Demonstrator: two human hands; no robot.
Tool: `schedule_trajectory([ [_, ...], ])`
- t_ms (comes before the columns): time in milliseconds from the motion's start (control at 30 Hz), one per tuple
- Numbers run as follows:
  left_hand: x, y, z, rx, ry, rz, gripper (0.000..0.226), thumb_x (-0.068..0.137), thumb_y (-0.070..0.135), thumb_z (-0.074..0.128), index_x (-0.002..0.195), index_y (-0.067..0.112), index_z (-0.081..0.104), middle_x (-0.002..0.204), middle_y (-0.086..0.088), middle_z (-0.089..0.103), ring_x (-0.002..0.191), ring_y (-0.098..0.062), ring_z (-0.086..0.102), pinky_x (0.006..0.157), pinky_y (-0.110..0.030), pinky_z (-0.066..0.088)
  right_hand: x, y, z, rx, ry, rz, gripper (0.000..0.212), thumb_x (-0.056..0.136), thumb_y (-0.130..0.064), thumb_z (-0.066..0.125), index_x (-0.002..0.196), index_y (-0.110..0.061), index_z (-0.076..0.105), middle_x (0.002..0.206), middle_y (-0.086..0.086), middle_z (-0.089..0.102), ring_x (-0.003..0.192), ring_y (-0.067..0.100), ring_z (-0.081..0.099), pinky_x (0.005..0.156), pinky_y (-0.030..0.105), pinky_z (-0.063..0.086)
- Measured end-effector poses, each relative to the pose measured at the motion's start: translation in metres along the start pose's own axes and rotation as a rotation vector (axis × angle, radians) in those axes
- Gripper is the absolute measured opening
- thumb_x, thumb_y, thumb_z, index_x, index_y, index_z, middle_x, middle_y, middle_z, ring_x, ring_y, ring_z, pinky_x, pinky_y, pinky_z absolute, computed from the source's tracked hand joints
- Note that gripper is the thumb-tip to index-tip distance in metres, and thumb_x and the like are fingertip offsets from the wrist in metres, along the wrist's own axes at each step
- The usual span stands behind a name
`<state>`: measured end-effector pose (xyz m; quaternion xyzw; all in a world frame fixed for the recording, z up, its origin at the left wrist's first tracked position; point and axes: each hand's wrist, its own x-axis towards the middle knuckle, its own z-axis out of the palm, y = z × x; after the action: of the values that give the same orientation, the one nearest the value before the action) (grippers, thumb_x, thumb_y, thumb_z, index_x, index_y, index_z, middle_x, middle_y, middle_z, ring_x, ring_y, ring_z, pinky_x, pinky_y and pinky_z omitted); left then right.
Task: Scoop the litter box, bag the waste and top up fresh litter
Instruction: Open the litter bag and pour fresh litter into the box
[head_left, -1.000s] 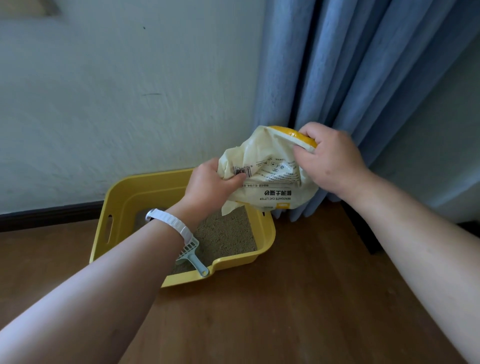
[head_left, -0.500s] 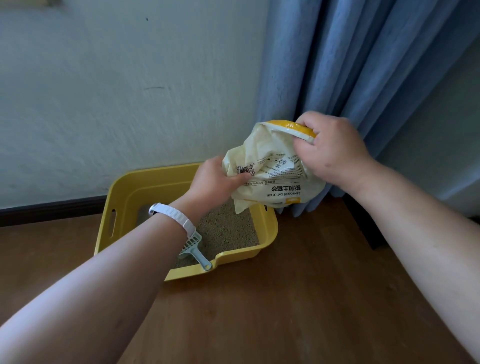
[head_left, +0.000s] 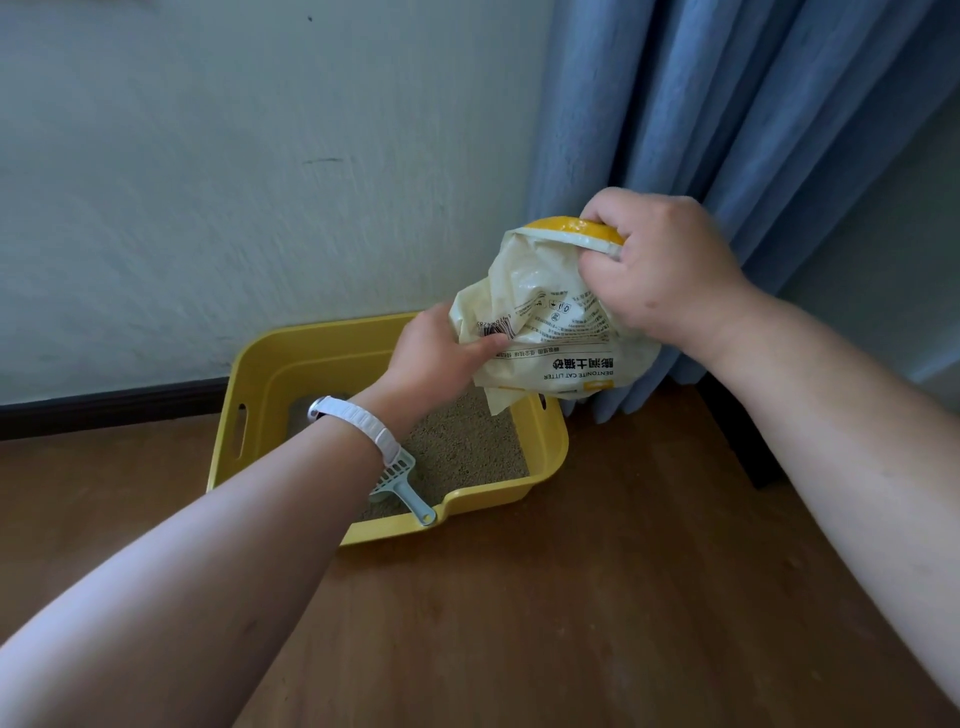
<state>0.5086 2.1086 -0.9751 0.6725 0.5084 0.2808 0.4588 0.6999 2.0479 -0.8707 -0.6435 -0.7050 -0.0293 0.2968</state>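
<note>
In the head view, we hold the litter bag tilted above the far right corner of the litter box. Our right hand clenches its raised yellow end, and our left hand pinches the lower side, nearer the box. The bag's length slopes down to the left.

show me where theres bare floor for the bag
Bare floor: in front of the box, right of it toward the curtain, left of it along the baseboard. Crowded: the box's right end, under the bag, left hand and right hand; the scoop lies inside.
</note>
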Motion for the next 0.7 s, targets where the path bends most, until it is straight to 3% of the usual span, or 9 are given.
schedule_trajectory([
  [133,-0.003,-0.002,-0.003,-0.048,-0.003,-0.025,0.033,0.083,0.037,0.075,0.112,0.025,0.064,0.098,0.010,0.073,0.088,-0.008,0.070,0.077,-0.034,0.059,0.005,-0.009,0.001,-0.007,0.005,-0.013,0.008,0.080,-0.014,0.055,0.084,-0.012,0.062,0.066,0.001,0.054,0.068,0.025,0.052,0.059,0.037,0.047],
  [333,-0.009,-0.006,-0.007,-0.093,0.002,-0.026,0.032,0.086,0.034,0.073,0.115,0.024,0.063,0.098,0.011,0.072,0.083,-0.004,0.069,0.062,-0.021,0.053,0.011,-0.023,0.004,0.012,0.003,0.001,0.010,0.078,-0.014,0.055,0.084,-0.013,0.064,0.066,0.001,0.056,0.067,0.024,0.053,0.059,0.039,0.048],
  [467,-0.010,-0.013,-0.013,-0.121,0.009,-0.031,0.027,0.087,0.031,0.072,0.112,0.025,0.064,0.098,0.012,0.072,0.086,-0.001,0.069,0.063,-0.016,0.053,0.013,-0.027,0.006,0.008,0.003,0.012,0.011,0.079,-0.014,0.056,0.085,-0.012,0.065,0.065,-0.001,0.055,0.067,0.022,0.051,0.059,0.035,0.045],
  [700,-0.010,-0.027,-0.015,-0.123,0.039,-0.038,0.030,0.087,0.031,0.072,0.115,0.024,0.062,0.101,0.011,0.071,0.090,-0.004,0.068,0.070,-0.022,0.055,0.014,-0.033,0.013,0.014,-0.017,0.014,0.012,0.078,-0.013,0.056,0.086,-0.013,0.065,0.067,0.004,0.058,0.069,0.025,0.053,0.060,0.036,0.047],
])
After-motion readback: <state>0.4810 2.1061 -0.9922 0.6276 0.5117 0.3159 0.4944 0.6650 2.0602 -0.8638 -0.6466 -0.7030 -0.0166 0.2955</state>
